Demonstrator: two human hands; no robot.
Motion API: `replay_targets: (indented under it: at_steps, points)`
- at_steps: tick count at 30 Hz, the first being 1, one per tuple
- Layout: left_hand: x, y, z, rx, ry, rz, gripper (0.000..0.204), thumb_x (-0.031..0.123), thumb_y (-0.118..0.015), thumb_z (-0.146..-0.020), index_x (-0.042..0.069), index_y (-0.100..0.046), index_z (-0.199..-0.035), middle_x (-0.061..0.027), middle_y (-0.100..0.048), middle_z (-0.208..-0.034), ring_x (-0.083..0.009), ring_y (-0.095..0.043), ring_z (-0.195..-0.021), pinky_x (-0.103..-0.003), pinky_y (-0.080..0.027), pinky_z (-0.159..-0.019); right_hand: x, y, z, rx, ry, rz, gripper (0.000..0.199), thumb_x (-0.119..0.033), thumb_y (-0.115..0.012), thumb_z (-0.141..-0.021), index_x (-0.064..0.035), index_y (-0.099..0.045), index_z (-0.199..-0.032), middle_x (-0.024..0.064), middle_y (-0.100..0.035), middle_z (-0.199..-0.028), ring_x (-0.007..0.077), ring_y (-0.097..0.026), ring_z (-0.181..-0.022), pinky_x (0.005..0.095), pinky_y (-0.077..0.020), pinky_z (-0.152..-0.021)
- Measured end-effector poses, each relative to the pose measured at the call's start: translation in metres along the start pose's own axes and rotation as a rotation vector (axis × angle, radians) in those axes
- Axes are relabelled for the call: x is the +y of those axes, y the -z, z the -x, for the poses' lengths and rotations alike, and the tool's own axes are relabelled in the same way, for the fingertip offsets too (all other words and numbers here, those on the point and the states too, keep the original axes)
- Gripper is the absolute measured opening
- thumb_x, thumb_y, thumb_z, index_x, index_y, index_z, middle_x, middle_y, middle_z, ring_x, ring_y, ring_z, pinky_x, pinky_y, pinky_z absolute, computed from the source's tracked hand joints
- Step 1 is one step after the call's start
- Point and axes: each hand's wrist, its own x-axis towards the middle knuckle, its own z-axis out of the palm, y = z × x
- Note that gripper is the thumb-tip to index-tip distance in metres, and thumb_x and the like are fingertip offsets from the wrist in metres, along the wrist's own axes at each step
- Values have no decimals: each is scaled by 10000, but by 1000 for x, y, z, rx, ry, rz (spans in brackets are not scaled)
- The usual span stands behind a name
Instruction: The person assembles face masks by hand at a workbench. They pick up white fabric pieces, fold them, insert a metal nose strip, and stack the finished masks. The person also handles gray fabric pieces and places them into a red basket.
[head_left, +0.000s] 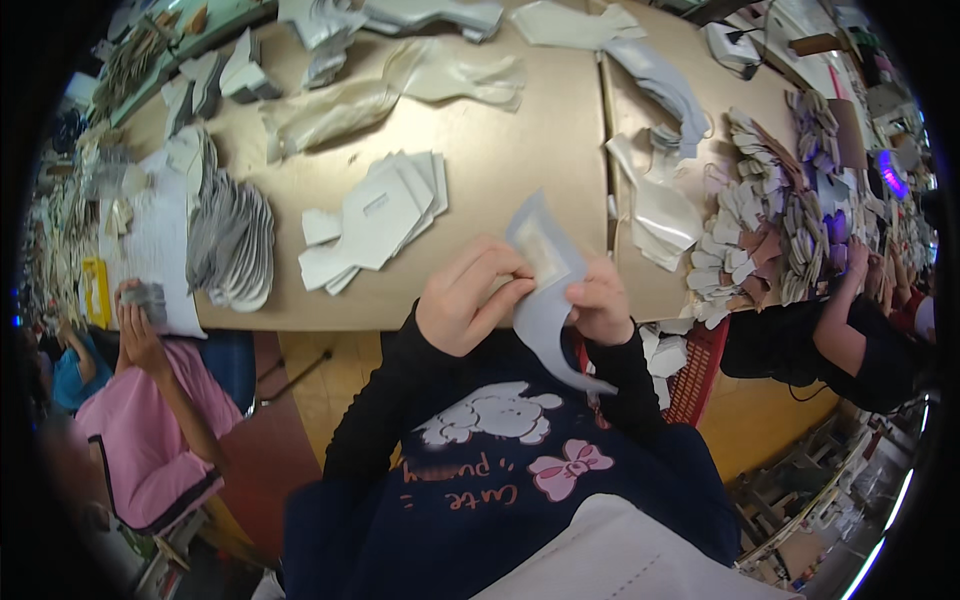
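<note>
The right hand [602,300] has its thumb on the near face of a curved grey-blue piece [539,316] and its fingers behind, pinching it by the right side; the left hand [468,300] has its fingers curled, thumb and forefinger drawn together over the left edge of a pale patch [546,258] on that piece, though whether they nip anything I cannot tell; the piece is thin, smooth and bendable, pointed at the top, narrowing to a curled tail, and is held up at the middle of the bench's front edge; the dark top [440,540] beneath the hands carries lettering, upside down from here, with a white cartoon animal and a pink bow; on the bench [480,190], just back from the front edge and left of the hands, a loose stack of flat white pieces [380,215] bears a small printed mark, too tiny to read; nearer the left edge stands a fanned bundle of grey pieces [232,245]; along the back edge lie glossy, rumpled cream pieces [455,75]; right of the seam rests a shiny white curved piece [665,218], with bunches of pale and brownish pieces [740,235] toward the right edge; below the front edge is a red perforated basket [700,370]; beyond the left edge sits a person in pink [165,415].
</note>
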Motion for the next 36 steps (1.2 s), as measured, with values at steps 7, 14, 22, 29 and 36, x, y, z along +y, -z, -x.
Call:
replay_targets:
  at_steps: [7,14,22,29,36]
  points:
    - [5,-5,9,65,-55,-53,339,92,-818,-754,-12,-705,-1056,-147,-685,-1042,-271,-678,-925,-340,-544,-797,0,-2,3,41,-36,50,247,-194,-568,-937,30,-671,-920,42,-628,-740,104,-537,-608,251,-393,-548]
    - [5,2,6,-73,150,48,294,72,-795,-802,-24,-703,-1063,-152,-721,-1054,-237,-716,-905,-310,-570,-790,-18,-17,-9,-170,118,850,182,-107,-528,-954,19,-658,-946,118,-650,-776,278,-628,-679,351,-491,-651]
    - [-8,9,10,-195,136,73,209,15,-747,-839,-39,-715,-1038,-138,-753,-933,-225,-747,-760,-285,-593,-701,-20,-21,-5,-217,41,1037,145,-105,-572,-937,2,-634,-861,147,-640,-749,343,-620,-684,407,-478,-626]
    - [-5,0,18,-99,-28,-202,182,-20,-712,-837,-9,-717,-1018,-134,-751,-950,-209,-739,-726,-266,-578,-608,-17,-22,-7,-160,54,1005,173,-108,-578,-931,8,-637,-817,137,-637,-722,309,-608,-658,392,-465,-615]
    - [-7,4,21,-132,-230,-420,246,11,-686,-781,-6,-683,-1027,-110,-730,-1029,-206,-711,-685,-284,-555,-556,-20,-21,-7,-150,-36,1035,193,-100,-575,-913,16,-637,-772,130,-624,-672,303,-600,-618,387,-463,-605]
